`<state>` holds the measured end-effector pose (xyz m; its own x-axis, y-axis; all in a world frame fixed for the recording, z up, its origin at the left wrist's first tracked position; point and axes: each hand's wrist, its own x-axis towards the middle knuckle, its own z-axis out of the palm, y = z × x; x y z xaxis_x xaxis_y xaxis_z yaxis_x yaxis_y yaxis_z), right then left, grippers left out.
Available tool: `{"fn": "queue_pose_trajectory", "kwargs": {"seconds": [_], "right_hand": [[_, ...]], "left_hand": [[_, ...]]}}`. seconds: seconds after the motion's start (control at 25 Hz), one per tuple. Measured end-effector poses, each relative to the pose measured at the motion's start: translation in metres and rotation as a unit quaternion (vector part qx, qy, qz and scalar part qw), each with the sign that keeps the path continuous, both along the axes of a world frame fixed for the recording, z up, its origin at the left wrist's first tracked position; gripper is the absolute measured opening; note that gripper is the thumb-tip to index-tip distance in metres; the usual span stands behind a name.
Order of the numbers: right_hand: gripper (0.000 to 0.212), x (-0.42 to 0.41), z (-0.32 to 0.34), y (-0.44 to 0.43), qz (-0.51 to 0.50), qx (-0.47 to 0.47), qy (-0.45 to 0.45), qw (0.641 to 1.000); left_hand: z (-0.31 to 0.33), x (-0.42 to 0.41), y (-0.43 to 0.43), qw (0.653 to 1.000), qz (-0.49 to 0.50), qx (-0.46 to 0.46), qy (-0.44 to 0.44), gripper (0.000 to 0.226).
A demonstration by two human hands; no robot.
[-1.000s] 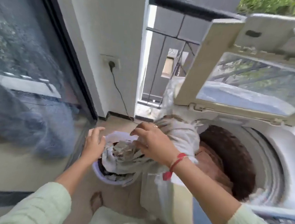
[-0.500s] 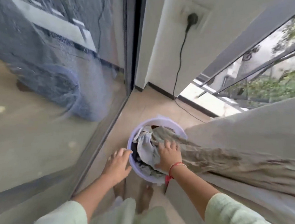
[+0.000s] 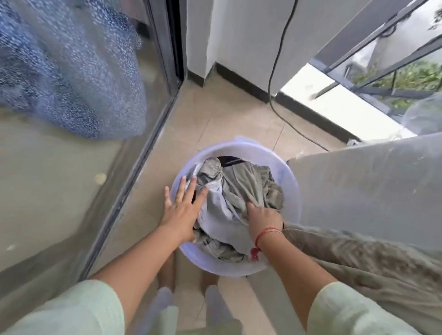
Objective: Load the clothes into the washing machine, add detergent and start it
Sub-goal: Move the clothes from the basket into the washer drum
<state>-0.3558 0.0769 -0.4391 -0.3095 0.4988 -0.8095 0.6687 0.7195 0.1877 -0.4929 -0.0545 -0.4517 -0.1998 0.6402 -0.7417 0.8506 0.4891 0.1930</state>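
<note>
A round pale purple tub (image 3: 291, 183) sits on the tan floor (image 3: 218, 119), just beside the grey side of the washing machine (image 3: 372, 184). The tub is full of clothes (image 3: 250, 185), mostly grey-green, with a white piece (image 3: 218, 214) in the middle and something dark at the far edge.

The left hand (image 3: 182, 212) lies flat with its fingers straight and spread. It rests on the near left rim of the tub and its fingertips touch the clothes. The right hand (image 3: 264, 218) is pushed down into the pile, and its fingers are curled tight into a bunch of the grey-green clothes. A red string band (image 3: 258, 239) is tied on that wrist.

A long brownish cloth (image 3: 379, 264) hangs across the side of the washing machine, and one end comes close to the right wrist.

A glass door (image 3: 55, 180) stands on the left, and a black cable (image 3: 276, 66) runs down the white wall to the floor
</note>
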Motion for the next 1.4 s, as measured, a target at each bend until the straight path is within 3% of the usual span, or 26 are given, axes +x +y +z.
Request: {"fn": "queue_pose_trajectory", "kwargs": {"seconds": [0.08, 0.16, 0.28, 0.36, 0.44, 0.52, 0.6, 0.64, 0.72, 0.8, 0.88, 0.96, 1.0, 1.08, 1.16, 1.24, 1.32, 1.4], "right_hand": [[0.031, -0.016, 0.047, 0.015, -0.057, 0.006, 0.064, 0.996], [0.027, -0.027, 0.108, 0.033, -0.117, 0.041, 0.112, 0.986], [0.023, -0.006, 0.176, 0.017, -0.131, 0.064, 0.138, 0.98], [0.02, 0.02, 0.183, -0.033, -0.11, 0.066, 0.15, 0.98], [0.023, 0.041, 0.172, -0.07, -0.129, 0.027, 0.156, 0.979], [0.04, 0.06, 0.15, -0.084, -0.085, -0.023, 0.124, 0.988], [0.047, 0.068, 0.133, -0.088, -0.065, -0.026, 0.118, 0.991], [0.045, 0.069, 0.131, -0.088, -0.048, -0.056, 0.119, 0.99], [0.032, 0.068, 0.127, -0.078, -0.073, -0.089, 0.135, 0.984], [0.032, 0.073, 0.12, -0.054, -0.227, -0.153, 0.153, 0.949], [0.018, 0.072, 0.131, -0.036, -0.421, -0.172, 0.23, 0.86], [0.025, 0.061, 0.137, -0.016, -0.543, -0.041, 0.343, 0.765], [0.028, 0.052, 0.134, -0.002, -0.554, 0.031, 0.368, 0.746], [0.035, 0.02, 0.124, 0.031, -0.558, 0.044, 0.334, 0.758], [0.048, -0.019, 0.104, 0.055, -0.519, -0.083, 0.237, 0.817], [0.047, -0.046, 0.084, 0.057, -0.432, -0.186, 0.082, 0.879], [0.043, -0.053, 0.073, 0.051, -0.411, -0.225, 0.014, 0.883], [0.046, -0.046, 0.061, 0.049, -0.452, -0.229, 0.014, 0.862]], "left_hand": [[-0.003, -0.002, -0.001, 0.999, 0.016, -0.048, -0.003, 0.132], [0.0, -0.001, -0.001, 0.997, 0.052, -0.055, -0.02, 0.123], [0.012, -0.004, 0.015, 0.97, 0.211, 0.109, -0.048, 0.079], [0.021, -0.014, 0.029, 0.94, 0.27, 0.208, -0.027, 0.066], [0.026, -0.023, 0.036, 0.96, 0.185, 0.209, -0.027, 0.073], [0.025, -0.022, 0.036, 0.984, -0.043, 0.165, -0.055, 0.095], [0.02, -0.003, 0.033, 0.969, -0.206, 0.113, -0.076, 0.112], [0.016, 0.012, 0.033, 0.968, -0.21, 0.096, -0.094, 0.109], [0.01, 0.036, 0.036, 0.977, -0.116, 0.105, -0.146, 0.088], [0.008, 0.045, 0.04, 0.963, 0.007, 0.17, -0.206, 0.067], [0.011, 0.038, 0.044, 0.937, 0.096, 0.228, -0.245, 0.05], [0.019, 0.026, 0.045, 0.921, 0.144, 0.261, -0.249, 0.042], [0.022, 0.021, 0.044, 0.921, 0.152, 0.263, -0.244, 0.041], [0.025, 0.02, 0.037, 0.923, 0.147, 0.265, -0.238, 0.041], [0.023, 0.025, 0.027, 0.924, 0.144, 0.265, -0.234, 0.046], [0.017, 0.029, 0.02, 0.922, 0.158, 0.268, -0.23, 0.051], [0.016, 0.031, 0.017, 0.924, 0.159, 0.271, -0.22, 0.052], [0.016, 0.031, 0.017, 0.925, 0.151, 0.277, -0.212, 0.057]]}}
